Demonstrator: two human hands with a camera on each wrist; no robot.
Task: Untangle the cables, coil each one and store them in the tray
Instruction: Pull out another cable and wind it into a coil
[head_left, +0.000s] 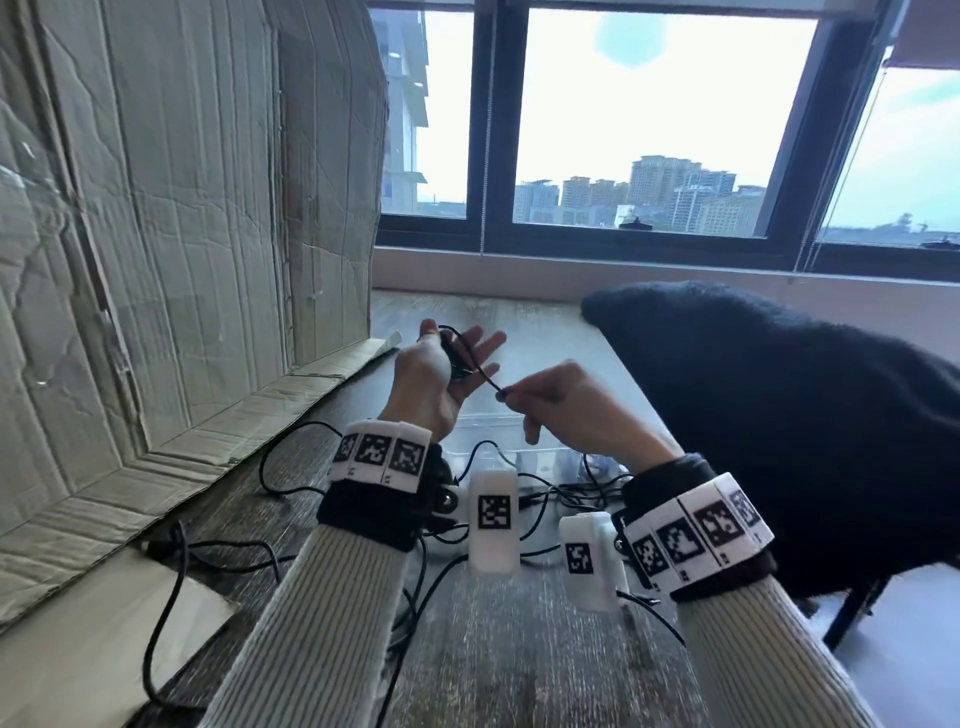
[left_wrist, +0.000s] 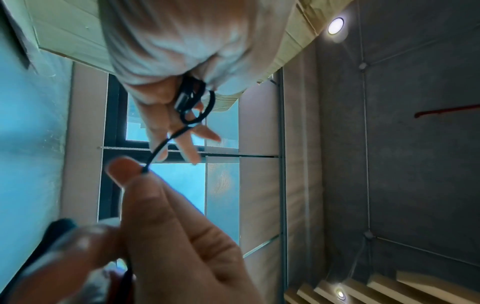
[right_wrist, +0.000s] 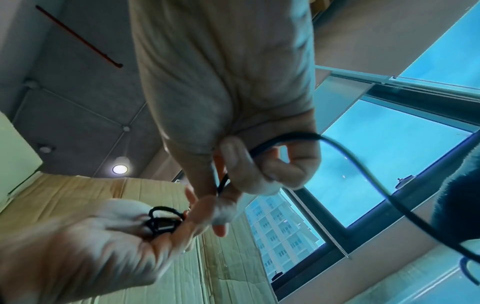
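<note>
My left hand (head_left: 441, 374) is raised palm up with the fingers spread. Its thumb pins a small loop of black cable (head_left: 480, 371) and the plug (left_wrist: 188, 96) against the palm. My right hand (head_left: 561, 410) pinches the same cable (left_wrist: 161, 148) between thumb and forefinger, a short way from the left palm. The stretch between the hands is nearly taut. Past the right hand (right_wrist: 233, 174) the cable (right_wrist: 363, 174) curves away and down. The clear plastic tray (head_left: 493, 423) sits on the table under both hands, partly hidden by them.
Loose black cables (head_left: 550, 499) lie tangled on the wooden table near my wrists, with more (head_left: 171, 571) trailing at the left. A large cardboard sheet (head_left: 182, 234) leans on the left. A black fleece-covered chair (head_left: 779, 415) stands close on the right.
</note>
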